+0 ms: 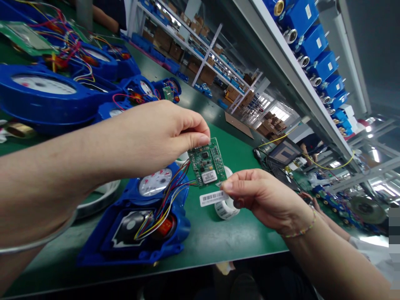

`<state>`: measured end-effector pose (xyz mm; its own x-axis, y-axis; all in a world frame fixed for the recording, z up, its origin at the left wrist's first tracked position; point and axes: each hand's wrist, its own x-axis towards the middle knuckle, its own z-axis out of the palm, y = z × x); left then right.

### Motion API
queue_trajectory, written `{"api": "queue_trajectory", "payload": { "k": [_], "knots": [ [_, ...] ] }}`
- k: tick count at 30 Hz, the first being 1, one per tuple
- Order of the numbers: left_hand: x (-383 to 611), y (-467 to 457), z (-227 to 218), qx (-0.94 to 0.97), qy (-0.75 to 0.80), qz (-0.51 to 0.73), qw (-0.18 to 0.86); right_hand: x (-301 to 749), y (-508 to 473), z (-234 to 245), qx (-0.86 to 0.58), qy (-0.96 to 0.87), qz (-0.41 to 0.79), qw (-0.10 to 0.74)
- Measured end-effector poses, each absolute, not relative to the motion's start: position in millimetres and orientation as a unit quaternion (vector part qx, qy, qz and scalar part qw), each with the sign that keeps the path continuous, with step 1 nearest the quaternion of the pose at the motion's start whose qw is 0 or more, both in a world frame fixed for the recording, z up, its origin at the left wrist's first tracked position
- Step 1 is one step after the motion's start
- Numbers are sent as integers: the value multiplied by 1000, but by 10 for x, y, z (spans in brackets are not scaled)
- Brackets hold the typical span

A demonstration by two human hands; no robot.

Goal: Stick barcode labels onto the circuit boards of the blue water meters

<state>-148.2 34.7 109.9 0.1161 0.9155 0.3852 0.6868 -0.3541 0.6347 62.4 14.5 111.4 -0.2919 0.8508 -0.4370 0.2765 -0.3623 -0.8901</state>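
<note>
My left hand (175,133) pinches the top edge of a small green circuit board (208,160), which carries a white barcode sticker. Coloured wires (167,204) run from the board down into a blue water meter (137,225) with a round dial, lying on the bench. Between thumb and fingers of my right hand (256,196) is one end of a barcode label (212,198), held just below the board. A roll of white labels (226,209) sits on the bench behind that hand, partly hidden by it.
Several more blue meters (59,91) with loose wires crowd the left of the green bench (243,146). A laptop (284,152) stands at the far right. Overhead, a shelf holds a row of blue meters (315,41). Another person's hand (317,208) is beyond my right arm.
</note>
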Motion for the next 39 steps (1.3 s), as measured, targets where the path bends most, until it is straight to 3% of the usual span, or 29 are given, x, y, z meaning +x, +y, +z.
{"api": "queue_trajectory", "payload": {
  "k": [5, 8, 12, 15, 18, 22, 32, 39],
  "knots": [
    [-1534, 307, 1022, 733, 518, 412, 153, 629, 34, 1142, -536, -527, 617, 234],
    [-1579, 272, 787, 693, 471, 526, 143, 691, -293, 1010, -504, -579, 577, 279],
    [-1643, 211, 299, 523, 367, 747, 185, 705, -882, 494, -442, -700, 463, 317],
    [-1682, 161, -10, 436, 303, 819, 218, 535, -1185, 55, -463, -741, 349, 340],
    [-1671, 125, -189, 402, 297, 838, 217, 324, -1290, -190, -481, -758, 208, 388],
    [-1551, 125, -266, 347, 272, 867, 234, 251, -1282, -208, -440, -813, 105, 366],
    [-1060, 273, -14, 354, 217, 867, 275, 540, -1100, -129, -484, -790, 61, 370],
    [-866, 477, 140, 415, 205, 855, 232, 748, -869, -22, -513, -756, 144, 380]
  ]
}}
